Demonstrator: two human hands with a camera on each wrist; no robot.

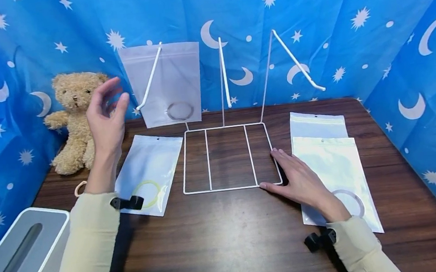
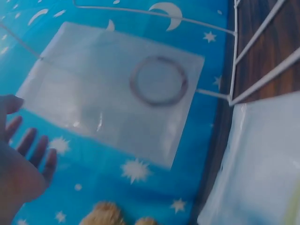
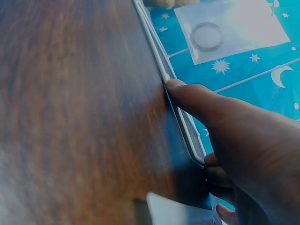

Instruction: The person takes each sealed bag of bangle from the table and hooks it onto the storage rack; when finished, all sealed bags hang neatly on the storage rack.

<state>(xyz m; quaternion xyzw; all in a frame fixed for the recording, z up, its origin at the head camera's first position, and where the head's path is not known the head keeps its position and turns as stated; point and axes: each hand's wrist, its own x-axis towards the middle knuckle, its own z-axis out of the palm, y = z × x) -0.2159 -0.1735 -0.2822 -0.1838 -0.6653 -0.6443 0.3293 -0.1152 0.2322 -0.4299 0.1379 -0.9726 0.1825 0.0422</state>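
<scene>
A white wire rack [image 1: 234, 189] with three prongs stands on the table. From its left prong hangs a frosted zip bag [image 1: 163, 81] with a thin brownish ring [image 2: 159, 104], perhaps a bracelet, inside near the bottom. My left hand [image 1: 106, 115] is raised beside that bag, fingers loosely bent and apart from it, holding nothing. At the rack's front right corner rests my right hand [image 1: 302, 182], its thumb touching the front wire and its other fingers at the side wire. Left of the base lies a zip bag [image 1: 151, 157] with a yellow ring inside.
Two overlapping zip bags [image 1: 326, 164] lie at the right, partly under my right forearm; the upper one contains a pale ring. A teddy bear [image 1: 73, 103] sits at the back left, near a small tan loop [image 1: 80, 188]. A tissue box [image 1: 48, 245] stands at the front left.
</scene>
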